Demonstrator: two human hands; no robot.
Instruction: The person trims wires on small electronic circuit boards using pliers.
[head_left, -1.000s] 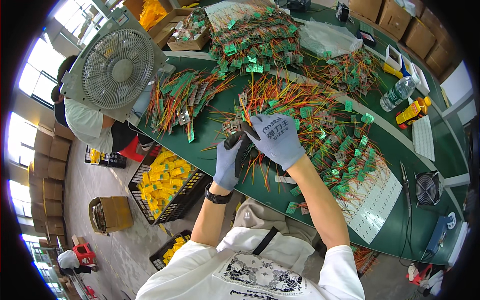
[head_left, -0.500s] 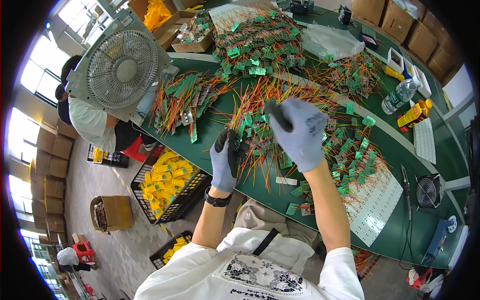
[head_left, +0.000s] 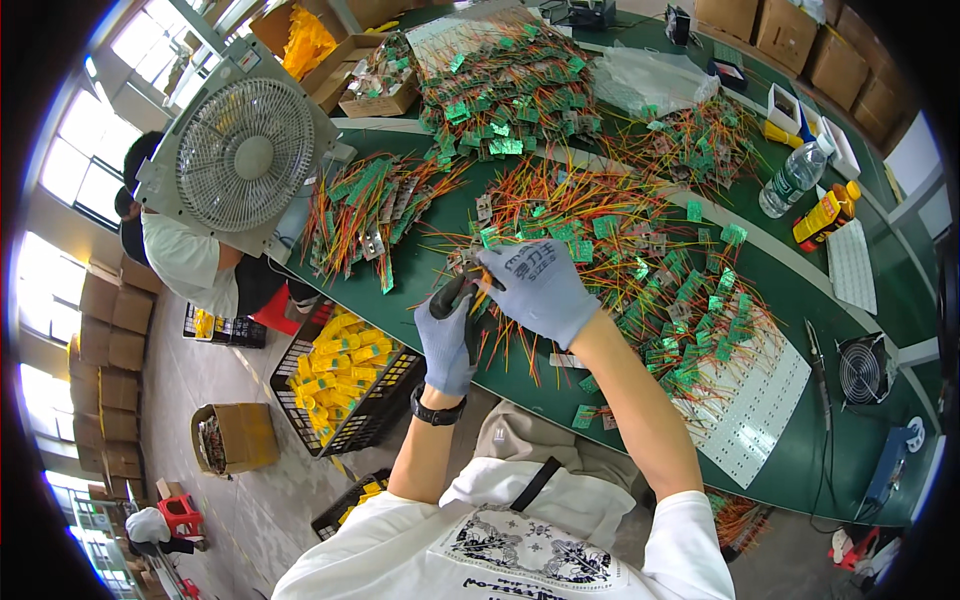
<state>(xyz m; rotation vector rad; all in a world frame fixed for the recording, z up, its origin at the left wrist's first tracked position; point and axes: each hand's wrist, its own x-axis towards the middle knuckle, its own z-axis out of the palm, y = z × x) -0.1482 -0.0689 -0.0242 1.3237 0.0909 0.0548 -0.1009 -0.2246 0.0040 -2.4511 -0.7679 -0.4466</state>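
My left hand [head_left: 447, 340], in a blue-grey glove with dark fingertips and a black watch at the wrist, is closed at the bench's near edge. A small wired circuit board [head_left: 462, 262] shows at its fingertips, partly hidden. My right hand [head_left: 540, 288], gloved alike, comes in from the right with its fingers pinched together against the left fingertips. What exactly sits in that pinch is covered; a bit of orange wire shows there. Just beyond both hands spreads a loose heap of green circuit boards with red and yellow wires [head_left: 600, 225].
A smaller wired bundle [head_left: 370, 210] lies left, beside a box fan [head_left: 250, 150]. A tall stack of boards [head_left: 505, 90] stands at the back. Rightward are a water bottle [head_left: 797, 178], a white perforated sheet [head_left: 750, 425] and a soldering iron [head_left: 816, 350]. A black crate [head_left: 345, 380] of yellow parts stands on the floor.
My right hand has come down and left from above the heap, and its fingers now meet those of my left hand. The left hand has hardly moved.
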